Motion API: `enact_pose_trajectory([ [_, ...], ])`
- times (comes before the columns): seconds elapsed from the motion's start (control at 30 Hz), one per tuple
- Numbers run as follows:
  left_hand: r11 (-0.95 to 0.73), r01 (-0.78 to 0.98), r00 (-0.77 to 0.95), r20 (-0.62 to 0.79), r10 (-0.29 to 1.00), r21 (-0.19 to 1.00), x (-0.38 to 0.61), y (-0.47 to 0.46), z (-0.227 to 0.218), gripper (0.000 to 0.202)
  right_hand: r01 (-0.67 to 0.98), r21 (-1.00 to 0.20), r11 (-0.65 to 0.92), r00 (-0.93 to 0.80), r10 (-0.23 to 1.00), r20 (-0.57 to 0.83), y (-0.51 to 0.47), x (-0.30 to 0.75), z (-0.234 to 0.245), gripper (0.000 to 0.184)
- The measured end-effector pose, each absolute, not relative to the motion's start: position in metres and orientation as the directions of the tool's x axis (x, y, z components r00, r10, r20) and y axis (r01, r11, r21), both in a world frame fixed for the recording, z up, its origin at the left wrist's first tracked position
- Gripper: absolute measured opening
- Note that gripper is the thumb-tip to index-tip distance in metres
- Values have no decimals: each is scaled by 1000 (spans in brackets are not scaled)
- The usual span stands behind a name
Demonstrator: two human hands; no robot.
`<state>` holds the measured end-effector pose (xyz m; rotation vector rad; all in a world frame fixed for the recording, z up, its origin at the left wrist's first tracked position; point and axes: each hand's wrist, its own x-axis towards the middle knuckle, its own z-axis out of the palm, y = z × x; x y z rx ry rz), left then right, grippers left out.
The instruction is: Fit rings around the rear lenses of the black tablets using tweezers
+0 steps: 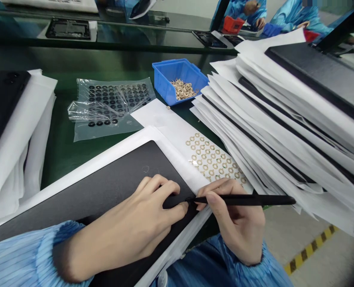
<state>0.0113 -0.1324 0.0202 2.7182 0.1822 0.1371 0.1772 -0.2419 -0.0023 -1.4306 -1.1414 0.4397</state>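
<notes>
A black tablet back cover (114, 187) lies on a white sheet in front of me. My left hand (138, 219) rests across it with curled fingers; thumb and index fingertip meet near the corner, and whatever is between them cannot be made out. Black tweezers (239, 200) are held in my right hand (235, 219), pointing left. Their tip touches a small dark spot by my left thumb, too small to name. Beyond my right hand lies a white sheet with rows of gold ring-shaped pieces (215, 159). Farther back, black rings sit on a clear plastic sheet (111, 103).
A blue bin (166, 81) contains many small gold rings. Covers interleaved with white sheets form a tall stack (272, 131) on the right and another stack (41, 107) on the left. A dark ledge with tablet parts (69, 30) runs behind. Co-workers in blue sleeves (302, 18) sit opposite.
</notes>
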Motion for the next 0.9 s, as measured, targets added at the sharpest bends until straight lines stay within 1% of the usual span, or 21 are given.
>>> enact_pose_trajectory([
  [0.1, -886, 138, 976, 91, 197, 443, 12, -132, 17, 22, 284, -927, 243, 430, 833, 350, -244, 178, -7, 16],
  [0.2, -868, 155, 969, 98, 226, 471, 12, -133, 14, 17, 170, -940, 295, 440, 831, 341, -247, 178, -10, 15],
  [0.27, -866, 151, 970, 95, 222, 477, 11, -133, 13, 15, 153, -938, 310, 468, 813, 345, -249, 180, -7, 15],
  [0.33, -865, 151, 972, 87, 218, 478, 11, -133, 14, 14, 217, -930, 297, 477, 799, 366, -249, 184, 2, 15],
  [0.4, -870, 154, 972, 85, 218, 468, 11, -134, 15, 13, 332, -903, 273, 436, 805, 403, -243, 189, 17, 15],
  [0.5, -900, 153, 971, 106, 213, 409, 14, -134, 17, 10, 461, -845, 272, 274, 862, 427, -217, 193, 42, 15],
  [0.6, -940, 148, 970, 140, 199, 309, 16, -135, 18, 8, 456, -845, 280, 110, 924, 366, -165, 183, 55, 20],
  [0.67, -957, 154, 968, 158, 197, 248, 16, -136, 17, 8, 415, -863, 288, 2, 948, 317, -123, 169, 55, 22],
  [0.7, -962, 158, 967, 164, 197, 223, 16, -136, 17, 8, 423, -856, 298, -64, 952, 299, -103, 162, 52, 22],
  [0.8, -973, 163, 963, 189, 193, 162, 16, -137, 15, 8, 553, -774, 309, -85, 945, 316, -54, 146, 40, 20],
  [0.9, -978, 154, 958, 220, 182, 138, 15, -136, 16, 7, 652, -688, 319, -79, 931, 357, -29, 142, 27, 21],
])
